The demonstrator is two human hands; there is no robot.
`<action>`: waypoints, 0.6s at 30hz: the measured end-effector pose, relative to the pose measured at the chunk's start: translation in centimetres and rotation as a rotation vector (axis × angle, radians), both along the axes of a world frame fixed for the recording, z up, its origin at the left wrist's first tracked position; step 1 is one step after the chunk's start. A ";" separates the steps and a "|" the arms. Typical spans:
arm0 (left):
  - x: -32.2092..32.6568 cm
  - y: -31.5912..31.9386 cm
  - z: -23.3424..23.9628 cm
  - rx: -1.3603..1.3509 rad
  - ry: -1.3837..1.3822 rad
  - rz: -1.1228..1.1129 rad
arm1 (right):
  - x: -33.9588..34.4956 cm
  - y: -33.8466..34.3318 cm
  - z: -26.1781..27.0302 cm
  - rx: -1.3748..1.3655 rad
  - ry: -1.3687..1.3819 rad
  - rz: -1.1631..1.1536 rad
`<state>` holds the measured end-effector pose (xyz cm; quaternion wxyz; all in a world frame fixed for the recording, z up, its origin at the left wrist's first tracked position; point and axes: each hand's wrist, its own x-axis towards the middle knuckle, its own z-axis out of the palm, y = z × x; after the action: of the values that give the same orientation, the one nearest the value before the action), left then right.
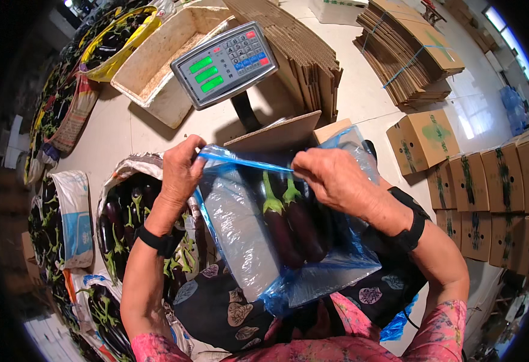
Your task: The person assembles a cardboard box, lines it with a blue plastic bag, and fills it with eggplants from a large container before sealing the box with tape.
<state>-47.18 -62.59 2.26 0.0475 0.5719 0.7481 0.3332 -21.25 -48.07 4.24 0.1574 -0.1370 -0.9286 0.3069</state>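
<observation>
A cardboard box lined with a blue plastic bag [241,221] lies before me, its flaps spread under the film. Two dark purple eggplants [291,231] with green stems lie inside, side by side. My left hand [180,167] pinches the bag's edge at the box's far left corner. Towards the far right side, my right hand [330,178] grips the same edge, and the rim is stretched taut between both hands. How many more eggplants lie in the box is hidden by film and shadow.
Beyond the box stands an electronic scale display [226,63]. Open sacks of eggplants [131,212] are at the left, near a foam box [156,86]. Flattened cardboard [309,68] stands behind the scale; a tied bundle [400,59] and stacked closed cartons [499,181] are at the right.
</observation>
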 end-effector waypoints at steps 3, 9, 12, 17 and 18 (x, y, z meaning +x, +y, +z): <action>1.8 -0.5 3.2 -0.335 -0.214 -0.054 | 1.8 0.1 0.2 -0.002 -0.071 -0.095; 7.8 -3.4 6.9 -0.674 -0.319 -0.862 | 6.9 -0.8 -1.0 0.057 -0.634 0.251; 5.4 -3.8 5.9 -0.527 -0.370 -0.471 | 8.7 -1.4 -0.3 -0.059 -0.737 0.329; 3.1 -5.5 1.4 -0.760 0.042 -0.323 | 7.5 -0.2 0.0 0.343 -0.047 -0.351; 3.7 -5.9 0.7 -0.812 0.169 -0.324 | 7.0 0.5 -0.6 0.346 -0.036 -0.353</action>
<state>-43.45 -68.49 2.92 0.2586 0.6420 0.7202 -0.0470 -14.20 -47.60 3.61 0.2129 -0.2736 -0.9317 0.1086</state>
